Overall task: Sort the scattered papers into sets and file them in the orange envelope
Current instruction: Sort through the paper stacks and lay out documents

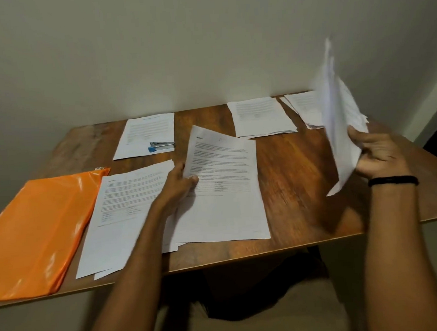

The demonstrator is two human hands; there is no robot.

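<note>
Both bare forearms (132, 273) are extending from the near edge over the wooden tabletop (302, 165). There the left hand (181, 180) is pinching the left edge of a printed sheet (225, 165), thumb on top, holding its far end tilted up above the middle pile (216, 224). Wearing a black wristband (392, 181), the right hand (380, 153) is gripping a sheaf of papers (337, 112) near its lower edge, fingers (357, 135) curled round it. The sheaf is standing nearly upright in the air and showing blurred.

More papers are lying in a near-left pile (123, 212), under a blue stapler (161, 145) further back, and in two far-right piles (260, 116). At the near-left corner the orange envelope (37, 227) is lying flat, just beside the near-left pile, and nothing is visibly going into it yet.

Such paper is likely handling light, limp and slippery sheet on sheet, so an edge pinch with the thumb above is making sense. A loose sheaf is probably needing squaring before filing. The glossy envelope is looking soft and slick.

Print is covering the sheets, with a bold heading at top left, but it is reading too small to make out. No brand is showing.
</note>
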